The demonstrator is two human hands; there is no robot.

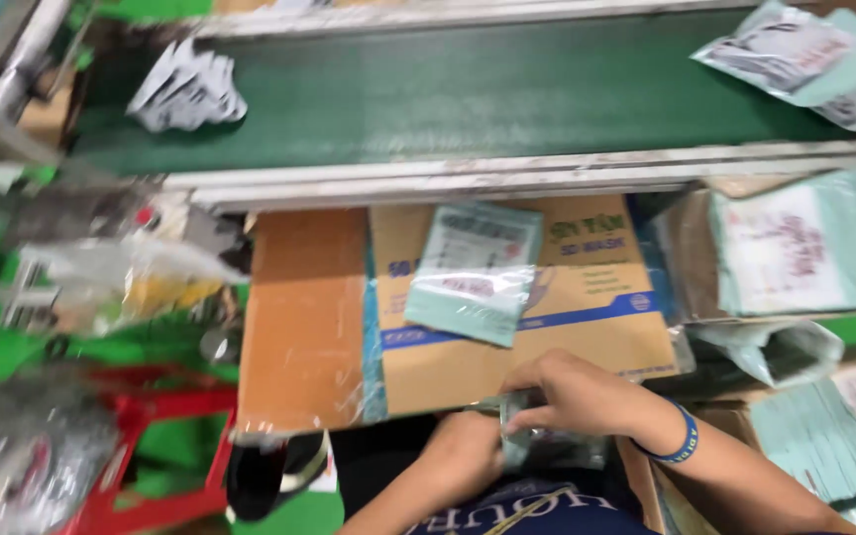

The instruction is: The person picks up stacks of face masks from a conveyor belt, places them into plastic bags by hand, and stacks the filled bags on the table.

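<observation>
Low in the head view, both hands meet on a clear plastic packet (547,446) held close to my body. My left hand (463,458) grips its left side. My right hand (572,396), with a blue wristband, pinches its top edge. Just beyond them lies a flat brown cardboard box (587,317) with blue print. A pale green sealed packet (473,272) rests on top of that box, apart from my hands.
A green conveyor belt (468,89) runs across the top, carrying a crumpled packet (185,91) at left and more packets (809,54) at right. Stacks of pale green packets (804,248) fill cartons at right. A red stool (165,451) stands lower left.
</observation>
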